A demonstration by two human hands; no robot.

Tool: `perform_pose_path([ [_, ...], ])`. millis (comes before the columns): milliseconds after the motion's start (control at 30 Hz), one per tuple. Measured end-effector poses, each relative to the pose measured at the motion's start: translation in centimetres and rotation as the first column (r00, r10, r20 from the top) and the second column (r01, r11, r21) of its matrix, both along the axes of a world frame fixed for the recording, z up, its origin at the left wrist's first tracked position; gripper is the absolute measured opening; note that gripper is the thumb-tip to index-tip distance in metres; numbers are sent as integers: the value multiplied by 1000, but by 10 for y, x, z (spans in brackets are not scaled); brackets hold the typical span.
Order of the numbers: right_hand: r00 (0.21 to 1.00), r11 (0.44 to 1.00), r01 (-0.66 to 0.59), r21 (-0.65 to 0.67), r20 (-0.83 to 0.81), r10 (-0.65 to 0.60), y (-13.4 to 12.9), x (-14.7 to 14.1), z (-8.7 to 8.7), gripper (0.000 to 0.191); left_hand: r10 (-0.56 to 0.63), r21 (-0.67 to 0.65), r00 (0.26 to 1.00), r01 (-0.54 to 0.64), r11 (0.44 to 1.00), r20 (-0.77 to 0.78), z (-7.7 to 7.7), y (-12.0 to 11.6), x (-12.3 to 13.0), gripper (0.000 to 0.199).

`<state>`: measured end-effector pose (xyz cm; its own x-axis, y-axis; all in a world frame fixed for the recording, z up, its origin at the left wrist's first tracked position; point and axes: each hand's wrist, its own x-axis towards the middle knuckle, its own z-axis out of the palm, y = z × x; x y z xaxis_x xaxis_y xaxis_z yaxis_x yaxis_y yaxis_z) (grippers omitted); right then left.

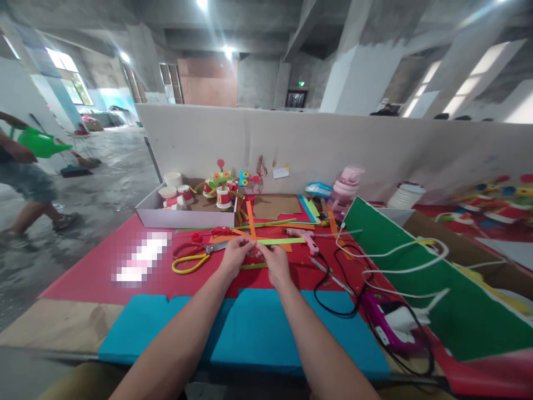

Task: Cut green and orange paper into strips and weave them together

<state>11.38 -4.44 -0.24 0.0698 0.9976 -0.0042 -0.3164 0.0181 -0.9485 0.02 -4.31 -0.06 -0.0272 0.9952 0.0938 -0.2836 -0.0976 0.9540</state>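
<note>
My left hand [238,254] and my right hand [273,259] meet over the red table covering, fingers pinched together. Between them they hold a light green paper strip [285,241], which sticks out to the right past my right hand. An orange strip [251,219] rises just behind my left fingertips; whether it is held I cannot tell. Scissors with yellow and red handles [190,263] lie left of my left hand. A pink glue gun [306,239] lies beyond my right hand, to the right.
A white box [187,217] with paper cups and crafted figures stands at the back left. Cables, a purple power strip [389,322] and a green panel [433,289] are at right. Blue paper [254,328] covers the front edge. A person with a green watering can [41,143] is far left.
</note>
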Motion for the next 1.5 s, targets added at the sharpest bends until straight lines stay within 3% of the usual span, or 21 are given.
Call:
perform_pose_path([
  [367, 998, 995, 65, 77, -2, -65, 5, -1, -10, 34, -10, -71, 994, 17, 997, 106, 0, 0, 4, 38],
  [633, 996, 993, 88, 80, 15, -89, 1, -2, -2, 30, -31, -86, 993, 40, 995, 111, -2, 2, 3, 36],
  [1100, 995, 992, 77, 96, 61, -83, 3, 2, -6, 35, -28, -67, 999, 31, 997, 43, 1, 1, 2, 36],
  [1333, 977, 979, 190, 79, 83, -197, 18, 22, -10, 40, 76, -76, 995, -72, 994, 59, 3, 3, -2, 33],
  [1400, 959, 957, 282, 62, 3, -283, 23, 33, -6, 40, 85, -87, 994, -79, 993, 70, 5, 2, -4, 33],
  [1500, 865, 890, 455, 21, -248, -436, 26, 46, 2, 37, 77, -96, 990, -65, 993, 121, 9, 1, -6, 33],
])
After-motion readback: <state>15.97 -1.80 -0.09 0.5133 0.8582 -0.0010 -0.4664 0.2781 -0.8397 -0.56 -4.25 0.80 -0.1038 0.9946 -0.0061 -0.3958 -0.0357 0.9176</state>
